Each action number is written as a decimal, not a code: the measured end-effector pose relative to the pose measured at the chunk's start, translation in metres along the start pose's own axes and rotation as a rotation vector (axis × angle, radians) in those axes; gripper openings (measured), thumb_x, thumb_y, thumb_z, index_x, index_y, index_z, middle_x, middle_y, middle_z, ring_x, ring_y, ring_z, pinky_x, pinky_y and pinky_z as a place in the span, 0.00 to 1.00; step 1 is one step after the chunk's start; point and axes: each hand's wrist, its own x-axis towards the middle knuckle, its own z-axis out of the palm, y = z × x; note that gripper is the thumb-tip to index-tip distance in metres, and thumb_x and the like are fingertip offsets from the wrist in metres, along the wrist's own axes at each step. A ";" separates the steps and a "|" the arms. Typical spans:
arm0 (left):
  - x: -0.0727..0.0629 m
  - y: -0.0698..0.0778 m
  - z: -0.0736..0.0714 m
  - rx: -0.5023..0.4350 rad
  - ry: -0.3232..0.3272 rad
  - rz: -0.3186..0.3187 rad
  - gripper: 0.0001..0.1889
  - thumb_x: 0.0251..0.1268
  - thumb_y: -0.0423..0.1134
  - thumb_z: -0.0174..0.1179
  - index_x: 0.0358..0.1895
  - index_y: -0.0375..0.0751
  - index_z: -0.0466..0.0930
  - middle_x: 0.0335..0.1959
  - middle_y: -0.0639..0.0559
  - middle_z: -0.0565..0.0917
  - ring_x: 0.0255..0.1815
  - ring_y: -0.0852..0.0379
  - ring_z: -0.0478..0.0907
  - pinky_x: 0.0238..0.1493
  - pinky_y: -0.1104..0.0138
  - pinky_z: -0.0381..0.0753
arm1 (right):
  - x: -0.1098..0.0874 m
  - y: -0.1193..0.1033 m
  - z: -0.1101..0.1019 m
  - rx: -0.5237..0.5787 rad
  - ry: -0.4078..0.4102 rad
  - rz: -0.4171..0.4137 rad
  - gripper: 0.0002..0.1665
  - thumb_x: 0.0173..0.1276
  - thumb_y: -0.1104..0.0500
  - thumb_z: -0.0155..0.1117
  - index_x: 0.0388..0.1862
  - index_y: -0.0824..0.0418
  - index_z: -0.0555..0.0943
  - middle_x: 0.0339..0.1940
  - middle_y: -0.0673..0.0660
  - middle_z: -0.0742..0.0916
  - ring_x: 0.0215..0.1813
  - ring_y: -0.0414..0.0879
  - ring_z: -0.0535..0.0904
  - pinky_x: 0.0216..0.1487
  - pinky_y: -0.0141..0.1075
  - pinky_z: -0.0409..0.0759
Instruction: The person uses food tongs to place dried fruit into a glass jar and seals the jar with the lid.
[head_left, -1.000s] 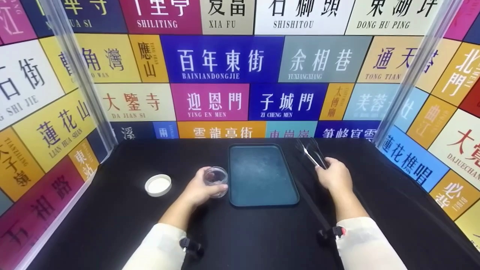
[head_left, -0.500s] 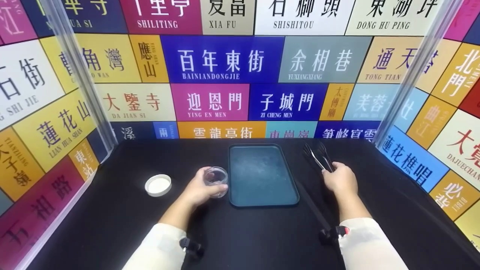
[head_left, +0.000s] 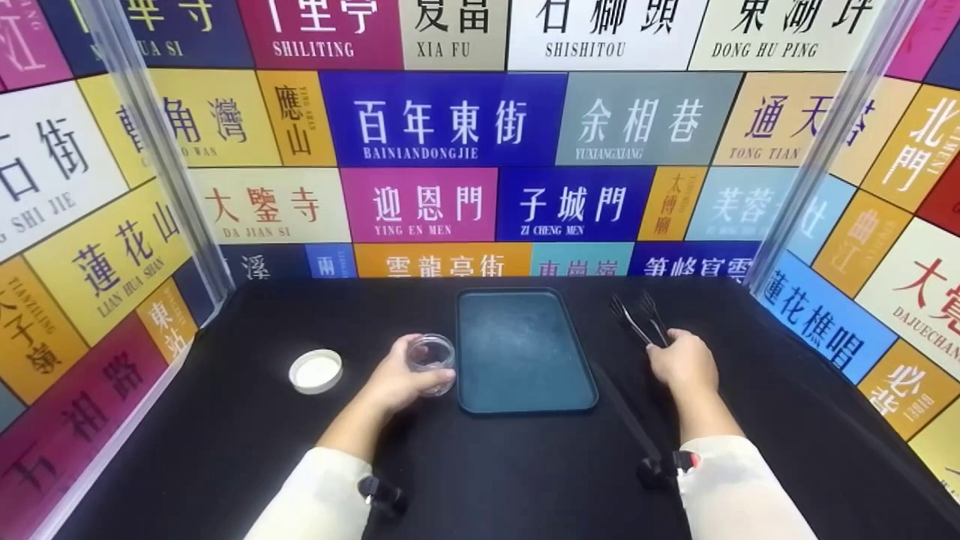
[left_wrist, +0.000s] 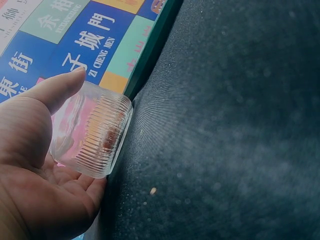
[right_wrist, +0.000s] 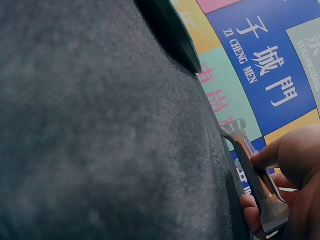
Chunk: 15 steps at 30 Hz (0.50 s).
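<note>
My left hand (head_left: 399, 381) grips a small clear jar (head_left: 431, 351) around its side, close by the left edge of the dark teal tray (head_left: 525, 352). Ribbed walls show on the jar in the left wrist view, with the thumb (left_wrist: 62, 90) on one side and fingers on the other. To the right of the tray, my right hand (head_left: 684, 364) holds metal tongs (head_left: 636, 322) by their handle end. Their two ends point away from me and stand apart, nothing between them. The right wrist view shows thumb and fingers around the tongs (right_wrist: 257, 185).
A white round lid (head_left: 316, 371) lies on the black tablecloth (head_left: 495, 472) left of the jar. Panels printed with characters (head_left: 450, 120) surround the table at the back and sides. A tiny pale speck (left_wrist: 153, 191) shows in the left wrist view.
My right hand has shifted a little to the right and towards me, bringing the tongs with it. The left hand, jar, lid and tray stay in place.
</note>
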 end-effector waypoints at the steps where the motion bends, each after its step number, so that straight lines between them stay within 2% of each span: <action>1: 0.000 0.000 0.000 -0.005 -0.002 0.001 0.50 0.55 0.38 0.82 0.79 0.33 0.61 0.72 0.31 0.79 0.67 0.38 0.84 0.66 0.52 0.87 | 0.000 0.000 0.000 -0.002 0.002 0.002 0.38 0.77 0.48 0.60 0.78 0.68 0.71 0.75 0.75 0.78 0.73 0.74 0.76 0.77 0.65 0.71; 7: 0.001 0.000 0.000 -0.006 -0.006 -0.002 0.51 0.55 0.39 0.82 0.79 0.34 0.60 0.73 0.31 0.77 0.68 0.37 0.83 0.68 0.52 0.85 | -0.001 0.000 -0.001 -0.010 0.016 0.010 0.37 0.77 0.48 0.61 0.77 0.67 0.72 0.74 0.75 0.78 0.72 0.74 0.76 0.75 0.65 0.72; 15: 0.000 0.000 0.000 0.003 -0.001 -0.001 0.51 0.55 0.39 0.82 0.79 0.34 0.60 0.72 0.31 0.78 0.67 0.38 0.84 0.68 0.52 0.86 | -0.001 0.002 0.003 -0.039 0.047 -0.033 0.36 0.75 0.49 0.63 0.73 0.70 0.75 0.71 0.75 0.81 0.71 0.75 0.76 0.75 0.66 0.69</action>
